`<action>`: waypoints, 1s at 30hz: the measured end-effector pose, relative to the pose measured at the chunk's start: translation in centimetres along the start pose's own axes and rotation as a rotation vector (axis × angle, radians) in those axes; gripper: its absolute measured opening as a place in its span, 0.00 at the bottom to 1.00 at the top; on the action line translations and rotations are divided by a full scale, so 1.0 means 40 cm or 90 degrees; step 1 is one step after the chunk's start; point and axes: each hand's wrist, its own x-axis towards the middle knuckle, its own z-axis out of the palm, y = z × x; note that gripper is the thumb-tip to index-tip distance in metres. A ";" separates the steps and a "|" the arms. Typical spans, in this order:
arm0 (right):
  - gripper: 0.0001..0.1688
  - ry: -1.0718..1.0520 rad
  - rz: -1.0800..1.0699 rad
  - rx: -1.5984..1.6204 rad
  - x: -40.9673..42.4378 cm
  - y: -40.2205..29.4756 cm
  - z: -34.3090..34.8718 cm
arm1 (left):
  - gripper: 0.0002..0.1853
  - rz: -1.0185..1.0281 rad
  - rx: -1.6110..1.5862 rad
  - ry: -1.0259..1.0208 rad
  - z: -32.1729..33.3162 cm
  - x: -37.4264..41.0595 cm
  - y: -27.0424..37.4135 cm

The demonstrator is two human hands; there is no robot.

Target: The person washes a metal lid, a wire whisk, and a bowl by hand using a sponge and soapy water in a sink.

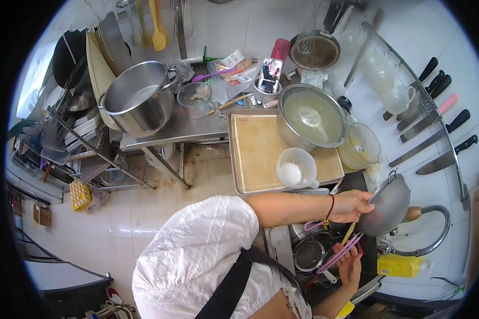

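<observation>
My left hand [351,205] reaches over the sink and grips the rim of a round fine-mesh strainer [387,207] with a wooden handle [414,213]. The strainer is tilted on edge near the faucet [447,227]. Lower down, my right hand [348,263] is turned palm up with bent fingers. A pink-handled utensil [339,254] crosses in front of those fingers; whether they hold it cannot be told. Beneath lie a small sieve [309,255], a yellow-handled utensil [349,233] and dark cookware, partly hidden by my arm.
Beside the sink, a baking tray [255,159] bears a plastic jug [303,175] with white contents and a steel bowl [311,115] of cloudy liquid. Knives [443,137] hang on the wall rack. A stockpot [143,115] and a phone [270,75] stand on the steel table [199,127].
</observation>
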 end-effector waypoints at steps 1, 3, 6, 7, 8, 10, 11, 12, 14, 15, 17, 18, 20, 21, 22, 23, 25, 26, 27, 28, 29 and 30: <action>0.32 -0.036 -0.040 -0.052 0.003 0.009 0.037 | 0.16 0.010 0.004 -0.015 -0.008 -0.004 0.015; 0.20 0.048 -0.062 -0.113 0.032 0.017 0.102 | 0.16 0.030 0.011 -0.045 -0.023 -0.015 0.047; 0.10 0.158 -0.181 -0.186 0.096 0.039 0.170 | 0.18 0.002 0.050 0.026 -0.042 -0.060 0.120; 0.10 0.196 -0.199 -0.189 0.115 0.036 0.176 | 0.18 -0.004 0.070 0.056 -0.048 -0.078 0.153; 0.10 0.217 -0.227 -0.241 0.129 0.026 0.190 | 0.18 -0.033 0.179 0.116 -0.055 -0.106 0.189; 0.10 0.222 -0.305 -0.309 0.180 0.000 0.223 | 0.19 -0.072 0.383 0.186 -0.100 -0.154 0.249; 0.09 0.227 -0.329 -0.344 0.210 -0.013 0.233 | 0.19 -0.072 0.479 0.200 -0.138 -0.173 0.276; 0.09 0.263 -0.338 -0.394 0.237 -0.035 0.259 | 0.18 -0.066 0.503 0.221 -0.154 -0.197 0.306; 0.08 0.284 -0.385 -0.427 0.308 -0.076 0.337 | 0.18 -0.049 0.549 0.261 -0.178 -0.258 0.372; 0.08 0.280 -0.406 -0.434 0.350 -0.089 0.373 | 0.18 -0.038 0.559 0.271 -0.195 -0.281 0.401; 0.08 0.266 -0.447 -0.447 0.437 -0.120 0.449 | 0.17 -0.014 0.582 0.298 -0.226 -0.328 0.454; 0.08 0.262 -0.432 -0.424 0.483 -0.134 0.507 | 0.16 -0.003 0.562 0.307 -0.245 -0.352 0.474; 0.09 0.222 -0.419 -0.396 0.581 -0.152 0.620 | 0.15 0.020 0.520 0.321 -0.276 -0.396 0.510; 0.09 0.188 -0.422 -0.391 0.632 -0.157 0.666 | 0.15 0.022 0.509 0.347 -0.282 -0.416 0.526; 0.09 0.151 -0.429 -0.383 0.678 -0.162 0.725 | 0.14 0.025 0.499 0.376 -0.290 -0.438 0.542; 0.09 0.111 -0.433 -0.373 0.721 -0.167 0.791 | 0.14 0.027 0.489 0.408 -0.299 -0.459 0.555; 0.09 0.039 -0.413 -0.333 0.791 -0.177 0.909 | 0.13 0.050 0.500 0.443 -0.323 -0.487 0.571; 0.09 0.026 -0.400 -0.312 0.831 -0.176 0.944 | 0.13 0.043 0.508 0.465 -0.302 -0.494 0.581; 0.09 0.013 -0.386 -0.291 0.872 -0.167 0.971 | 0.13 0.036 0.516 0.488 -0.292 -0.502 0.590; 0.10 -0.003 -0.375 -0.238 0.896 -0.158 1.002 | 0.13 0.031 0.530 0.479 -0.305 -0.510 0.593; 0.11 -0.018 -0.364 -0.185 0.915 -0.150 1.026 | 0.13 0.031 0.525 0.485 -0.313 -0.518 0.593; 0.12 -0.037 -0.360 -0.149 0.935 -0.139 1.049 | 0.13 0.031 0.522 0.502 -0.321 -0.534 0.594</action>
